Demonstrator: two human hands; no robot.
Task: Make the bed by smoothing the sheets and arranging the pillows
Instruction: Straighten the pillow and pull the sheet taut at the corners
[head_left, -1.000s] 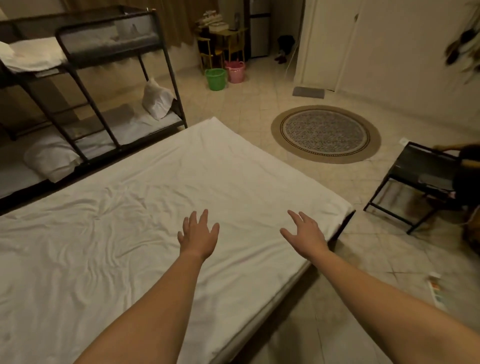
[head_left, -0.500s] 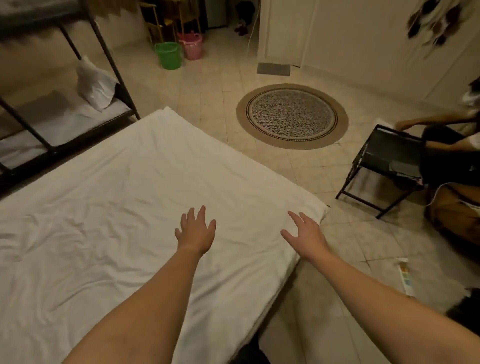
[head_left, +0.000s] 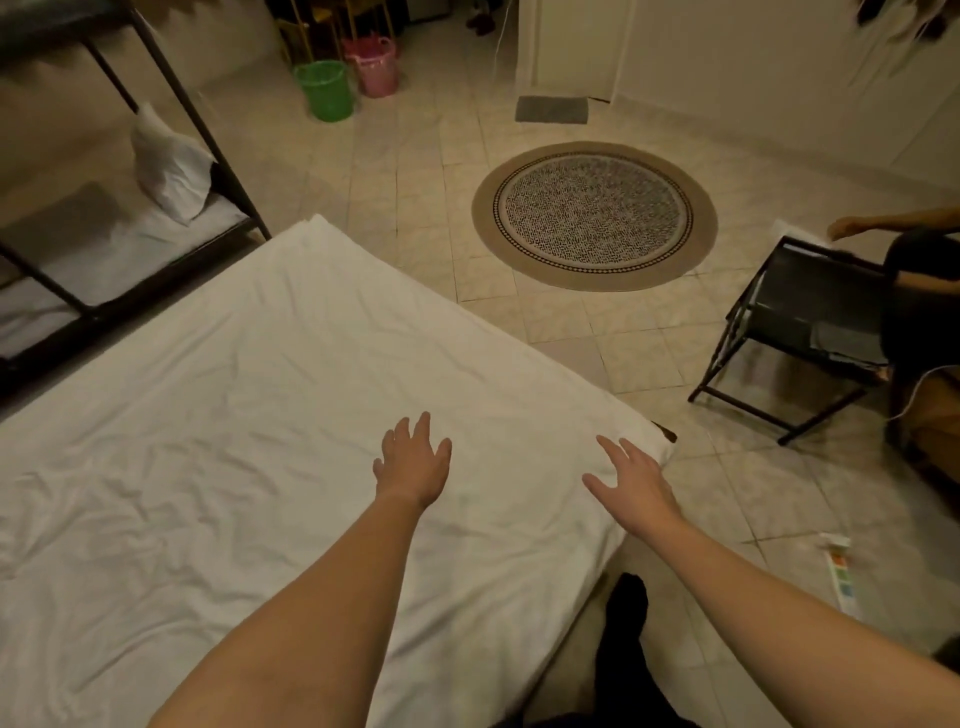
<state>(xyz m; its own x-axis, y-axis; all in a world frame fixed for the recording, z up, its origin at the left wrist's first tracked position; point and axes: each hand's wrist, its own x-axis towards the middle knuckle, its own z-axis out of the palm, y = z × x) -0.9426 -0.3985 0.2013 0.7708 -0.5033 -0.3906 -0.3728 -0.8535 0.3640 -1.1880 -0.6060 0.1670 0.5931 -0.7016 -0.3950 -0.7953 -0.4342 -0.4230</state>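
Reaching forward with fingers spread and gripping nothing, the left hand (head_left: 413, 460) and right hand (head_left: 631, 486) hover near the bed's corner, likely to flatten the white sheet (head_left: 249, 395), creased leftward; the only pillow (head_left: 169, 169) sits on the bunk.

**Room count**

2 hands over the bed: left hand (head_left: 413, 461), right hand (head_left: 635, 480), both w/ fingers spread. 1 white sheet (head_left: 249, 415). 1 pillow (head_left: 169, 166) on the bunk frame (head_left: 171, 83). 2 buckets: 1 green (head_left: 326, 89), 1 pink (head_left: 375, 63). 1 round rug (head_left: 594, 215), 1 grey mat (head_left: 551, 109). 1 black side table (head_left: 795, 332).
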